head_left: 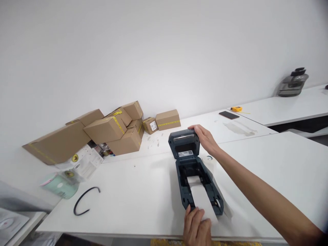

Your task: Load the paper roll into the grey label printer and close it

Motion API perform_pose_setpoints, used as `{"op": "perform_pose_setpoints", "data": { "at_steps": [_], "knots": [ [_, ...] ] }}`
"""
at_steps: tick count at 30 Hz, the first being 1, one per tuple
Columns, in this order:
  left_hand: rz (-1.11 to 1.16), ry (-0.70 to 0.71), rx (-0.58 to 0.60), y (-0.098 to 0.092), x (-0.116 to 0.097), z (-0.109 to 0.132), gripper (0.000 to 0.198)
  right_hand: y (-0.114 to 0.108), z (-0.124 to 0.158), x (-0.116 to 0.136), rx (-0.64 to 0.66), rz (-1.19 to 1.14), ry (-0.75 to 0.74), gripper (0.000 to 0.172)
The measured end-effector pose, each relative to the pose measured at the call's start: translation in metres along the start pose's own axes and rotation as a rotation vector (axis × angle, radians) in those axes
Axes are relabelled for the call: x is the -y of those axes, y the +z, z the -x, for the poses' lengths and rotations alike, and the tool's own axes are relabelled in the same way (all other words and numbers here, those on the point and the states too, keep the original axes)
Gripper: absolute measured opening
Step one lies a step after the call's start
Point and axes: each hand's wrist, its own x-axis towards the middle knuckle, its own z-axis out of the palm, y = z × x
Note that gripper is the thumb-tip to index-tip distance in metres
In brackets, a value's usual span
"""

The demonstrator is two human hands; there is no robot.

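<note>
A dark blue-grey label printer [181, 184] stands on the white table with its lid [184, 143] raised. Inside it lies white label paper, and a label strip [202, 198] runs out over the front edge. My left hand [197, 225] is at that front edge, its fingers curled over the strip; the thumb's grip is partly hidden. At the top of the lid, my right hand [203, 136] grips its upper right corner. Beside the printer's right side is a white roll [209, 161], partly hidden by my right arm, with pale paper trailing along the printer.
Several cardboard boxes [123, 136] are piled against the wall at the left. Nearby lie plastic packaging [88, 164], a mint-green pouch [61, 186] and a black curved cord [77, 201]. Farther right are a phone [229, 115], a yellow tape measure [236, 109] and a grey jug [293, 83].
</note>
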Motion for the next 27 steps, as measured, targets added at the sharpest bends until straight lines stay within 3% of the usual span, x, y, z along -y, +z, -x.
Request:
{"op": "perform_pose_setpoints", "data": {
  "at_steps": [2,8,11,16,22,25,27],
  "knots": [
    [0.003,-0.036,-0.02,0.001,0.0,0.003,0.028,-0.005,0.034,0.002,-0.012,-0.029,-0.022,0.042],
    [-0.015,-0.058,0.055,-0.006,-0.004,0.001,0.022,-0.013,0.144,-0.011,-0.041,-0.02,-0.282,0.028],
    [-0.046,-0.076,0.09,-0.009,-0.004,0.003,0.025,-0.009,0.181,-0.022,-0.049,0.062,-0.269,0.026],
    [-0.089,-0.016,0.088,-0.01,0.004,0.01,0.026,0.002,0.216,-0.032,-0.084,0.113,-0.074,0.027],
    [-0.075,-0.012,0.099,-0.014,0.005,0.014,0.02,0.012,0.238,-0.043,-0.089,-0.021,0.35,0.053],
    [0.02,-0.167,0.053,-0.019,-0.001,0.011,0.017,0.018,0.247,-0.053,-0.118,-0.123,0.512,0.065],
    [0.119,-0.411,0.018,-0.02,-0.001,0.002,0.031,0.022,0.252,-0.059,-0.134,-0.172,0.566,0.068]
  ]
}}
